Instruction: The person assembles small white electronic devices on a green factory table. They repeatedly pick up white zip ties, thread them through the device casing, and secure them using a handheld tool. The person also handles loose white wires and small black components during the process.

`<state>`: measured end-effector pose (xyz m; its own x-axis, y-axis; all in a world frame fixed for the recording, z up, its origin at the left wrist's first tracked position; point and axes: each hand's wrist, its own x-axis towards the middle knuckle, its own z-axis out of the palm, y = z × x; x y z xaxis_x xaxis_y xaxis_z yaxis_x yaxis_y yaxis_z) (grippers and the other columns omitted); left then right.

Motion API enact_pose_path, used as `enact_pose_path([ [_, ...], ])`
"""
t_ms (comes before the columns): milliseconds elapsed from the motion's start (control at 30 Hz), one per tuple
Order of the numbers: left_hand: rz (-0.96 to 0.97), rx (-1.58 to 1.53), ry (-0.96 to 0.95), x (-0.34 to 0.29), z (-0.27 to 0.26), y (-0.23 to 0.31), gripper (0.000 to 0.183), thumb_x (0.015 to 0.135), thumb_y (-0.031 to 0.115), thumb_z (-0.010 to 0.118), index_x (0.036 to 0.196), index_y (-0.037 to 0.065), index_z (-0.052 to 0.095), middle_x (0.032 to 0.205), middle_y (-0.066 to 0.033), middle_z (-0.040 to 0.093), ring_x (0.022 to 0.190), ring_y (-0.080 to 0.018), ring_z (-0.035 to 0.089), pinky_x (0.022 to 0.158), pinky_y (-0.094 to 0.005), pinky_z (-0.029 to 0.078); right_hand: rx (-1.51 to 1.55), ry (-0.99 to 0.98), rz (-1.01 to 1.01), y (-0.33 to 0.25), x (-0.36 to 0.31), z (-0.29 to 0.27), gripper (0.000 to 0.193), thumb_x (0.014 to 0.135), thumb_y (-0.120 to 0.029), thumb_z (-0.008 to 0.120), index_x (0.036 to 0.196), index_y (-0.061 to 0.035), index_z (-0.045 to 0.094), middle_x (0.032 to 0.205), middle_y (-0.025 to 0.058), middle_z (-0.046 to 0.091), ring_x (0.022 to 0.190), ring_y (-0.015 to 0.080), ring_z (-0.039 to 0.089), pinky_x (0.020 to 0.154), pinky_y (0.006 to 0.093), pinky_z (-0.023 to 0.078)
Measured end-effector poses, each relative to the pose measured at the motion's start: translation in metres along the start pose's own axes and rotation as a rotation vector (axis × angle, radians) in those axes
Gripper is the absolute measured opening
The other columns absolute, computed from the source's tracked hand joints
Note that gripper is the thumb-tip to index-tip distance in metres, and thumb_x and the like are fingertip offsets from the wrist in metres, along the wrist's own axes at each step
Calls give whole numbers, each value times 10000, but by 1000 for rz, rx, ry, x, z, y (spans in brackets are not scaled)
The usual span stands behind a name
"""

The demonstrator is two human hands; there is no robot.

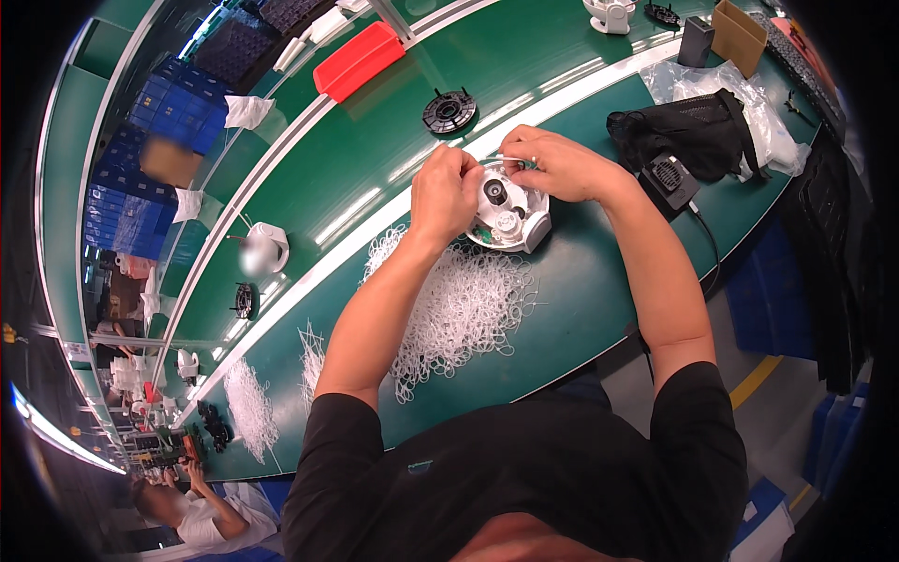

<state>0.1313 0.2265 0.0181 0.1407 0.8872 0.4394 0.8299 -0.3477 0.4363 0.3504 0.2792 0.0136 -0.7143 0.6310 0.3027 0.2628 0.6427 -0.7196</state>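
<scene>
Curling the left hand (445,194), fingers bunched, against the upper-left rim of the white housing (508,223), near the far edge of the bench (595,267); pinching a thin white strip (510,158) with the right hand (567,169).

The 2 bare hands (444,197) (560,167) curl inward, close together.

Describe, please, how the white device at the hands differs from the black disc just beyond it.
The white device sits between the left hand and right hand; the black disc lies untouched. The white device is pale with a dark lens; the black disc is dark throughout. Both look roundish.
</scene>
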Motion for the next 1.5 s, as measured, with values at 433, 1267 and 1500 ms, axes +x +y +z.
enact_pose_path([
  [433,-527,-649,-601,-8,-27,-17,289,1032,213,523,1159,-34,603,867,-78,677,634,-144,639,512,-262,534,701,570,243,74,15,43,499,1040,-450,444,1048,1,658,876,51,640,697,110,550,727,255,476],
  [1267,-318,-158,-495,-15,-37,-64,165,840,116,763,922,9,667,802,-37,672,756,-148,650,661,-299,521,346,389,303,53,18,47,279,944,-298,635,1004,-28,673,822,34,664,734,115,581,700,275,487],
  [1500,-198,142,-705,-17,-32,-33,194,797,88,768,939,16,657,856,-123,713,807,-247,686,728,-364,522,226,338,270,52,14,48,242,908,-259,692,997,-34,677,833,51,681,745,136,622,706,291,512],
])
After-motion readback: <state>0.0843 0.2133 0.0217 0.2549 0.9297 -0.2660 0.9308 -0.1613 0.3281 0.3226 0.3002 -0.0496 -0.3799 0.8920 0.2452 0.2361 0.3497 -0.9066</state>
